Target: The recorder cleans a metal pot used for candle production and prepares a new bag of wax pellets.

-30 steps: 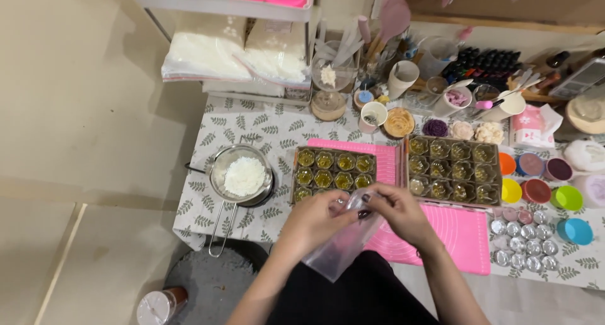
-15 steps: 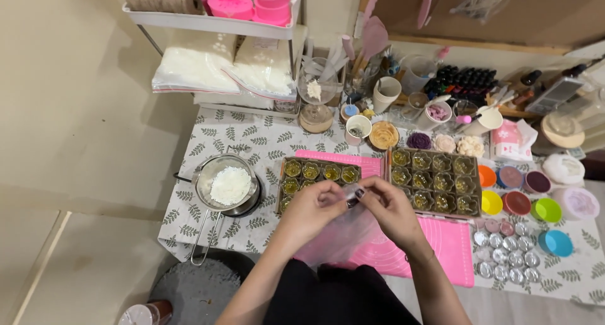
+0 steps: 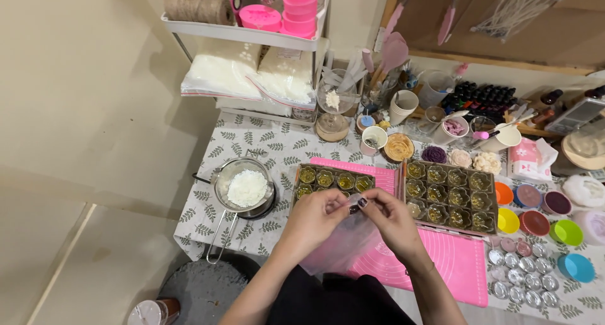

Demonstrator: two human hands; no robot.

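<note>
Your left hand (image 3: pixel 313 218) and right hand (image 3: pixel 391 219) both pinch the clear plastic bag (image 3: pixel 343 244), which hangs toward six o'clock beneath them.

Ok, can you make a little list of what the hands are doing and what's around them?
left hand: pinching the top of the clear plastic bag
right hand: pinching the same bag top
under the hands: pink mat
behind the hands: two trays of small filled cups
to the left: metal pot of white flakes
to the right: coloured cups
</note>
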